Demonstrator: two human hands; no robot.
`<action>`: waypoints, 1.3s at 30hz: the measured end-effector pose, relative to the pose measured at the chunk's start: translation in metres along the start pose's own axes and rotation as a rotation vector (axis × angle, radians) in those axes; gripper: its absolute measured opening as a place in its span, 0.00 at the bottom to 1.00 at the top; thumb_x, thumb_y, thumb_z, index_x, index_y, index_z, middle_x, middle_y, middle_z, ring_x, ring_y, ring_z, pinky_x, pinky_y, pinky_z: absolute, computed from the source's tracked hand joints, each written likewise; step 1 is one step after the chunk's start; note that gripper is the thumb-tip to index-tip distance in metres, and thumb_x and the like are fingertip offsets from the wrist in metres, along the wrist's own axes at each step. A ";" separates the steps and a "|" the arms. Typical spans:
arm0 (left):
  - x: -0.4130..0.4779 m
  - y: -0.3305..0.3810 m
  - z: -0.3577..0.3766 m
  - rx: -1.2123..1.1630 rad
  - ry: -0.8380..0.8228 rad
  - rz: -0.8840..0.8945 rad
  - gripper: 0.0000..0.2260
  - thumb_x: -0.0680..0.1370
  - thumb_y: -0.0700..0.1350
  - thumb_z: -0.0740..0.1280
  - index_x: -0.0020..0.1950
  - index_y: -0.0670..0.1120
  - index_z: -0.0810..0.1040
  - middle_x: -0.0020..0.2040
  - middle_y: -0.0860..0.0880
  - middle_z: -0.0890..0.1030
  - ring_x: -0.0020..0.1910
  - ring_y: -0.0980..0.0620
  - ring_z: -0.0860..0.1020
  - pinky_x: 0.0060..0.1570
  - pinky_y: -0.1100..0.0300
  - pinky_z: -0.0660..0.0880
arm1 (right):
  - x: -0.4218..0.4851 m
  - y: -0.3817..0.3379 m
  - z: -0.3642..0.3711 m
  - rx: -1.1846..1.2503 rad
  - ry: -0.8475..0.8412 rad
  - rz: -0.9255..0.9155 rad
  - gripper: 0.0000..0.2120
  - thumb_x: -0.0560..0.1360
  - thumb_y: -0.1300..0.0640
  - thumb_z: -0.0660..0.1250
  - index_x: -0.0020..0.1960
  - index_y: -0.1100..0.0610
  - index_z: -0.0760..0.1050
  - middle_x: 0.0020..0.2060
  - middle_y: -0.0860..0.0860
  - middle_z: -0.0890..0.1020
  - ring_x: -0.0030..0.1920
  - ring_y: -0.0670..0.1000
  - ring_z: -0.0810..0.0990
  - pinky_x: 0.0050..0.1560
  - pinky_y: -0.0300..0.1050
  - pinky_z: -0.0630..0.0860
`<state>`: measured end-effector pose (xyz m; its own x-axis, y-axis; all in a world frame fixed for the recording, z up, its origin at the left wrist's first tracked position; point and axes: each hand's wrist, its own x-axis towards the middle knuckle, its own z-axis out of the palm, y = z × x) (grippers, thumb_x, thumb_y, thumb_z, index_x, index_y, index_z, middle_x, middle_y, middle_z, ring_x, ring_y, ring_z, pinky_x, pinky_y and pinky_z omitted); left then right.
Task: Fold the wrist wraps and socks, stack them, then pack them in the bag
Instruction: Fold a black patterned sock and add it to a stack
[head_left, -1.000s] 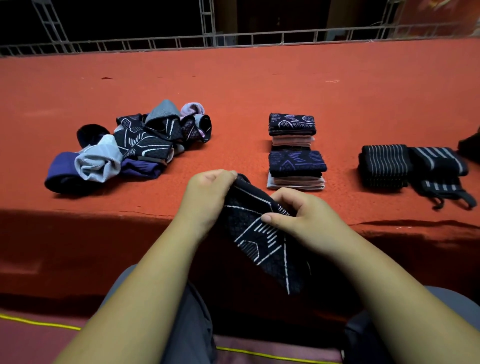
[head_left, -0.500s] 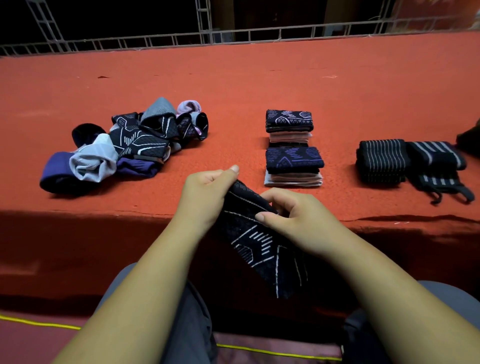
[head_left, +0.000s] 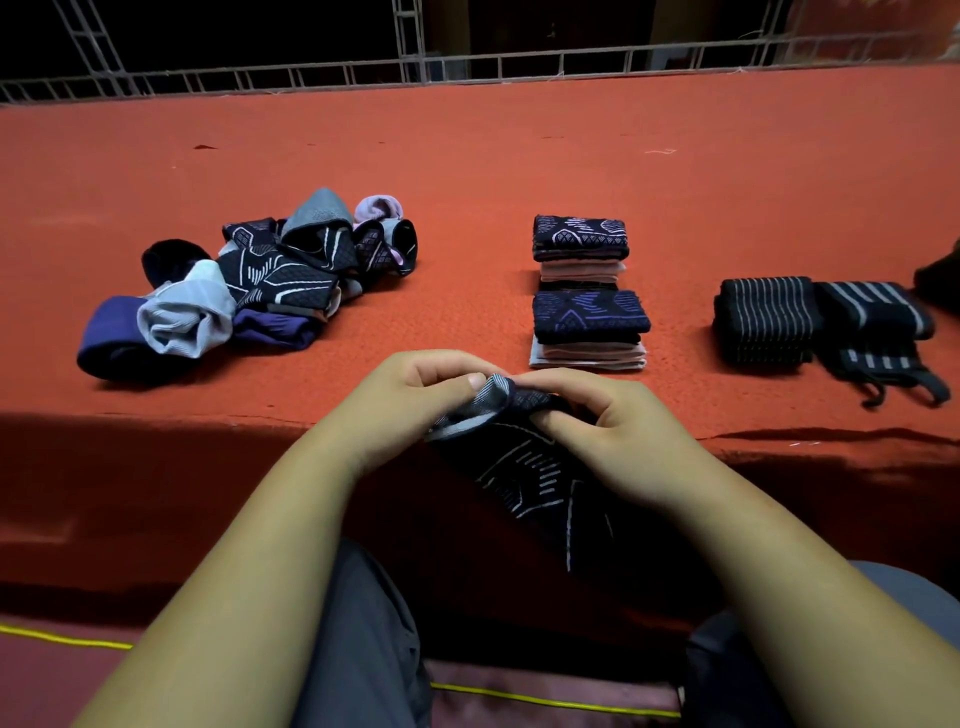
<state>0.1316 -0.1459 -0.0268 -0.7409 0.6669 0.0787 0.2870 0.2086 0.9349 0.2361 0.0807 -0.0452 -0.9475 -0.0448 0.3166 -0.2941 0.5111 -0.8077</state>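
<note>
Both hands hold a dark sock (head_left: 545, 483) with white line pattern over the front edge of the red table (head_left: 467, 156). My left hand (head_left: 410, 400) pinches its grey-lined cuff. My right hand (head_left: 608, 421) grips the cuff from the other side, and the sock hangs down toward my lap. A heap of unfolded socks (head_left: 249, 291) lies at the left. Two stacks of folded socks (head_left: 587, 291) stand in the middle. Folded striped wrist wraps (head_left: 763, 322) sit at the right, beside another wrap (head_left: 878, 332) with loose straps.
A dark object (head_left: 943, 275) is cut off at the right edge. A metal truss railing (head_left: 467, 62) runs behind the table. A yellow line (head_left: 545, 701) crosses the floor below my knees.
My hands have come together at the sock's cuff, and the cuff's grey inside now shows. The sock hangs lower than before.
</note>
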 end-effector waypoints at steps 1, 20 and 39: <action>-0.001 0.000 -0.002 -0.026 -0.014 0.003 0.10 0.85 0.41 0.66 0.62 0.47 0.87 0.57 0.47 0.88 0.58 0.50 0.85 0.65 0.53 0.77 | 0.000 0.000 0.000 -0.010 0.008 0.002 0.17 0.82 0.61 0.71 0.65 0.42 0.83 0.59 0.35 0.86 0.63 0.37 0.81 0.68 0.37 0.73; 0.008 -0.018 -0.020 -0.589 0.056 -0.023 0.20 0.76 0.27 0.66 0.67 0.36 0.80 0.55 0.41 0.84 0.53 0.46 0.83 0.51 0.56 0.82 | 0.006 0.011 -0.005 0.181 0.190 0.242 0.06 0.82 0.57 0.71 0.53 0.49 0.85 0.46 0.51 0.89 0.52 0.58 0.88 0.59 0.64 0.81; 0.023 -0.018 0.007 -0.636 0.166 -0.051 0.18 0.83 0.45 0.69 0.70 0.36 0.79 0.65 0.36 0.82 0.60 0.42 0.80 0.66 0.43 0.77 | 0.004 0.003 -0.006 0.586 0.273 0.340 0.09 0.83 0.57 0.68 0.55 0.59 0.86 0.50 0.62 0.88 0.47 0.56 0.85 0.53 0.52 0.79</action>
<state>0.1141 -0.1294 -0.0443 -0.8427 0.5374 0.0331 -0.1283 -0.2603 0.9570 0.2321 0.0870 -0.0434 -0.9558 0.2894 0.0523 -0.0810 -0.0881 -0.9928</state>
